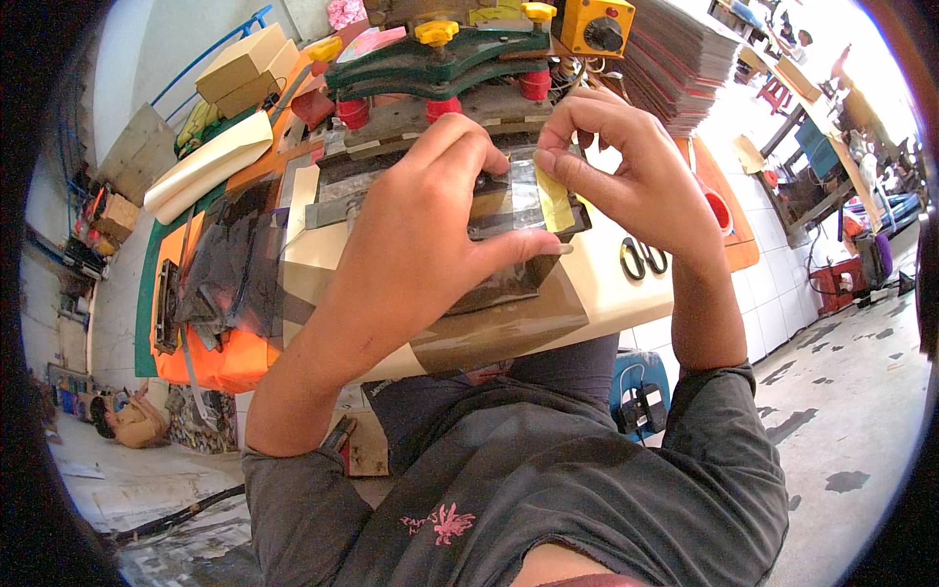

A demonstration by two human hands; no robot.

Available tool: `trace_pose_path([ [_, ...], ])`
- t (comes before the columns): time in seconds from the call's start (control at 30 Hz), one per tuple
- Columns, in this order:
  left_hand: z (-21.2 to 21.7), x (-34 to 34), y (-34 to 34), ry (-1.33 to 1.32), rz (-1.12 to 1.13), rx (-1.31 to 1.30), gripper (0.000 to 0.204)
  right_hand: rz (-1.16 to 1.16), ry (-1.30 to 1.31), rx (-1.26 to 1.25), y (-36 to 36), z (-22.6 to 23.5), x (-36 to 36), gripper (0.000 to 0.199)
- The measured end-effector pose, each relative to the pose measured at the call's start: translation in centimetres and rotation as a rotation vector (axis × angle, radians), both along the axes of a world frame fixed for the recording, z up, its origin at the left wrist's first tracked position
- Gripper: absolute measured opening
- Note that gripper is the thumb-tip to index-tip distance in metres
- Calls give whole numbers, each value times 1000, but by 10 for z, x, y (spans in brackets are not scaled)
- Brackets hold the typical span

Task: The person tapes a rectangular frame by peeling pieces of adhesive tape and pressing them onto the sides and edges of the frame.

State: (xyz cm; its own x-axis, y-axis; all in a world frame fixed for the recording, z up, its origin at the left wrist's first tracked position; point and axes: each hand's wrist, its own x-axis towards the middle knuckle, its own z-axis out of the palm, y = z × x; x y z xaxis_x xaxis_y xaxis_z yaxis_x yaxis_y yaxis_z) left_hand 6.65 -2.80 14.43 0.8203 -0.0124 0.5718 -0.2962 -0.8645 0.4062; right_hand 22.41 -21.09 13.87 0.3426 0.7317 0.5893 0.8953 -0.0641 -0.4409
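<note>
My left hand (421, 220) arches over a dark flat block (499, 284) on the worktable, thumb and fingers spread apart. Its thumb tip rests by the lower end of a yellow strip (556, 203), and the forefinger touches near the block's far side. My right hand (631, 161) pinches the upper end of that strip between thumb and forefinger. Alongside the strip lies a band of clear, shiny film (525, 199). A grey metal bar (333, 212) sticks out to the left of my left hand. Scissors (643, 260) with black and yellow handles lie right of the block.
Beyond my hands stands a green clamp frame (440, 73) with yellow knobs and red feet. A yellow box (597, 27) with a black dial and a stack of dark sheets (675, 59) are at the back right. Crumpled dark plastic (230, 259) and rolled cream paper (210, 168) lie left.
</note>
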Motion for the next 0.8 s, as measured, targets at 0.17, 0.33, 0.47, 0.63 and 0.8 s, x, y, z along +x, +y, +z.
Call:
trace_pose_path([
  [0.17,1,1,0,5,1,6,57,26,-41,104,3,4,-6,12],
  [0.33,1,1,0,0,-4,-4,56,32,26,63,0,3,-5,12],
  [0.47,0,2,0,-7,-1,-4,56,18,148,37,-1,4,-7,15],
  [0.63,-1,3,1,-29,4,26,55,16,196,58,4,1,-9,18],
  [0.8,0,2,1,-13,4,5,55,-12,212,4,5,3,-10,18],
])
